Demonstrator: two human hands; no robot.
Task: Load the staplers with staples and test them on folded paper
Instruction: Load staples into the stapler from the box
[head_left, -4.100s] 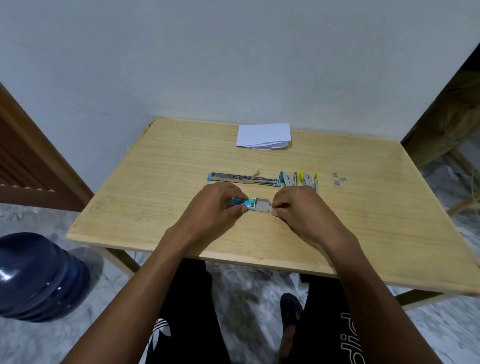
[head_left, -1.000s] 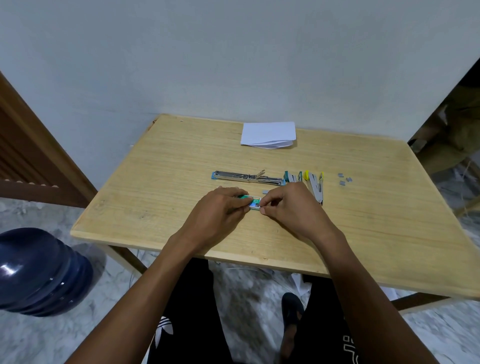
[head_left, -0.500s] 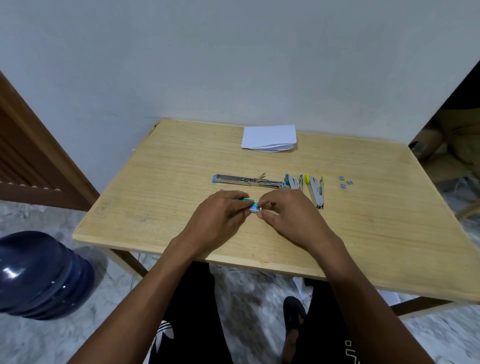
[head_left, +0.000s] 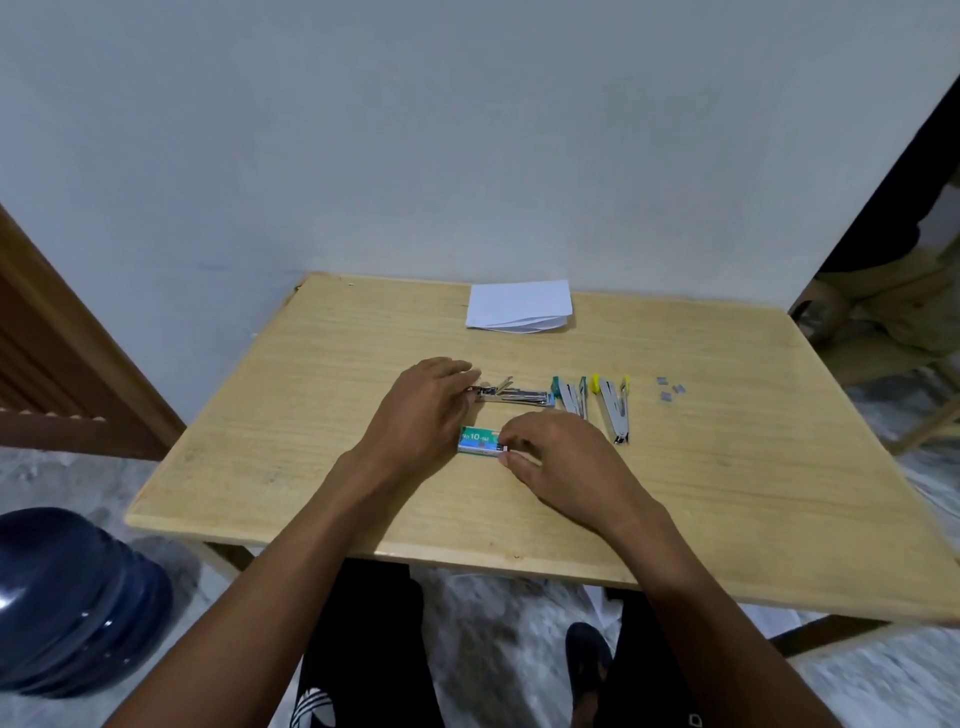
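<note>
Left hand (head_left: 421, 410) lies with fingers over the left end of the opened stapler (head_left: 519, 396); whether it grips, I cannot tell. Right hand (head_left: 561, 460) pinches the right end of the green staple box (head_left: 475, 439), which lies on the counter (head_left: 311, 415) just beside the stapler.

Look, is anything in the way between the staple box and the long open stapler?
Nothing visible. Only bare table lies between the staple box and the open stapler. The left hand is at the stapler's left end, off to the side.
</note>
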